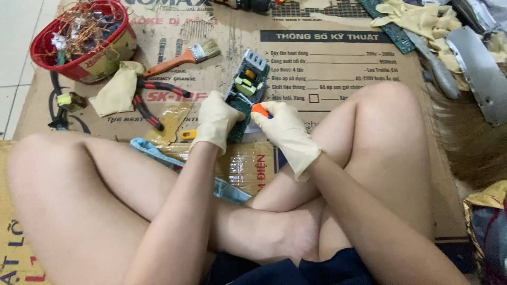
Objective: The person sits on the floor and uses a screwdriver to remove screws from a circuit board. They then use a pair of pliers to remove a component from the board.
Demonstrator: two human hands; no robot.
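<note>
My left hand (215, 122), in a cream rubber glove, grips the lower end of a green circuit board (246, 84) that carries yellow and orange parts and a metal block at its far end. My right hand (285, 132), also gloved, is closed around a tool with an orange handle (259, 109), held against the board's near edge. Both hands are over flattened cardboard (338, 74), between my crossed bare legs.
A red basket (39, 50) of tangled copper wire sits far left. A paintbrush (182, 58), red-handled pliers (153, 100) and a spare glove (117, 89) lie left of the board. More gloves (417, 18), metal blades (478, 68) and a green board (393, 31) lie far right.
</note>
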